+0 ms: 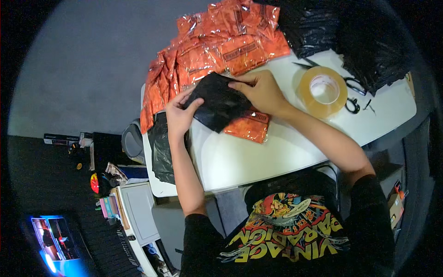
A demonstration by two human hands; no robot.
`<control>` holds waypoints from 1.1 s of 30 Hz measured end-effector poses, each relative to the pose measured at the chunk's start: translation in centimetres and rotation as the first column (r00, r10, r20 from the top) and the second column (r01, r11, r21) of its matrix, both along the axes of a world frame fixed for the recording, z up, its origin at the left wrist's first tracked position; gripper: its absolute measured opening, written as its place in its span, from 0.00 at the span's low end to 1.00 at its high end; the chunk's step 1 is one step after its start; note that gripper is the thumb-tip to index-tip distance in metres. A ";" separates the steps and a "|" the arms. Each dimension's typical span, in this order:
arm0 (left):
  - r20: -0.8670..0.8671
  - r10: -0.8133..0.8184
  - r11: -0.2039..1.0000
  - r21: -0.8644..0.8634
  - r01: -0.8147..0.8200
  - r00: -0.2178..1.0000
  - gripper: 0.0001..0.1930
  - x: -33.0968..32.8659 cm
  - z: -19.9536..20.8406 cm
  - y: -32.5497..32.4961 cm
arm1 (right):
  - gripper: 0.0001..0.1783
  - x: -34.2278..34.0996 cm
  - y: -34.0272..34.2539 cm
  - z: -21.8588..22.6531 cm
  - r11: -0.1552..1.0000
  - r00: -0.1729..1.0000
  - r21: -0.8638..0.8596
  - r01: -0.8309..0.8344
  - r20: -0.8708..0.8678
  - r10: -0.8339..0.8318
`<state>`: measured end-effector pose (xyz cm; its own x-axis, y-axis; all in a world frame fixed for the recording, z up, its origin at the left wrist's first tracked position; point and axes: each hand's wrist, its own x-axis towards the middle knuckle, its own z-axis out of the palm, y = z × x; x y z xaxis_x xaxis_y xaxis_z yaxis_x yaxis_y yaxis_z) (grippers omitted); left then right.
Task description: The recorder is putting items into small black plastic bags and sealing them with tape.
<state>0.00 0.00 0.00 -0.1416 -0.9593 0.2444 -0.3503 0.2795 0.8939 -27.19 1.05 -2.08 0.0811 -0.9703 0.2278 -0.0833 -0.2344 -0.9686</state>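
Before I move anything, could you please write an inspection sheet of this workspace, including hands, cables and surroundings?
Surface: white table, rounded corners.
Materials: heaped orange packets in clear film; single orange packet nearer; black plastic heap far right.
Clutter: clear tape roll overlapping black-handled scissors.
Left hand: holds black plastic bag at left edge.
Right hand: holds its upper right.
Cables: nothing seen on the table.
Surroundings: white cabinet, lit screen lower left.

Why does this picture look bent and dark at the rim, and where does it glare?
Head view: the fisheye lens bows the white table and blackens the corners; same view: glare flecks the orange packets, the lower-left screen glows, and the held black bag shows little detail.
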 end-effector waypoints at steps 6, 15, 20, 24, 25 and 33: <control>-0.026 0.380 0.830 -0.433 -0.353 0.925 0.11 -2.2 1.6 -0.6 | 0.11 -0.3 -0.3 0.7 0.999 0.999 0.021 -0.048 -0.007 0.048; 0.281 0.071 0.852 -0.516 0.088 0.957 0.17 -6.8 0.3 2.8 | 0.05 1.7 -0.1 -2.1 0.987 0.934 0.118 -0.113 0.351 0.065; 0.265 0.137 0.947 -0.317 -0.048 0.954 0.15 -8.9 -1.0 2.5 | 0.13 0.5 -0.6 -2.1 0.928 0.936 0.295 -0.228 0.328 0.126; 0.190 0.242 0.926 -0.338 -0.168 0.951 0.09 -8.3 -0.8 2.3 | 0.20 0.9 0.0 -0.6 0.917 0.914 0.320 -0.239 0.394 0.100; 0.105 0.265 0.888 -0.413 -0.200 0.958 0.08 -7.8 -0.9 2.1 | 0.19 1.0 0.1 -0.4 0.924 0.938 0.322 -0.208 0.332 0.096; -0.044 0.331 0.805 -0.509 -0.306 0.943 0.14 -8.0 -0.6 3.1 | 0.09 0.2 -0.1 -0.8 0.989 0.995 0.132 -0.063 -0.065 0.072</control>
